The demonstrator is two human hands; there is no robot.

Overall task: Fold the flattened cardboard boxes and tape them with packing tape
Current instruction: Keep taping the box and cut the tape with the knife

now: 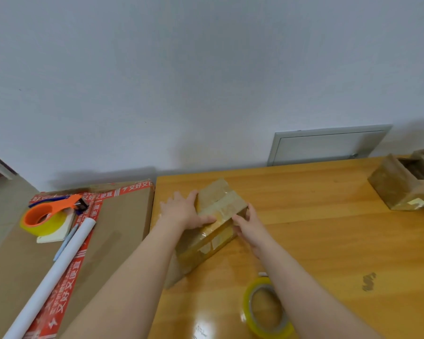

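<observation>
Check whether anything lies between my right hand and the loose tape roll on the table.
Nothing visible does. The right hand touches the box; the tape roll lies on the bare table beside that forearm, nearer you.

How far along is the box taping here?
Done: the box is folded, tape across its top; more boxes stand at right. In hand: left hand and right hand press the tape down. Left: unclear; a tape roll lies nearby.
</observation>
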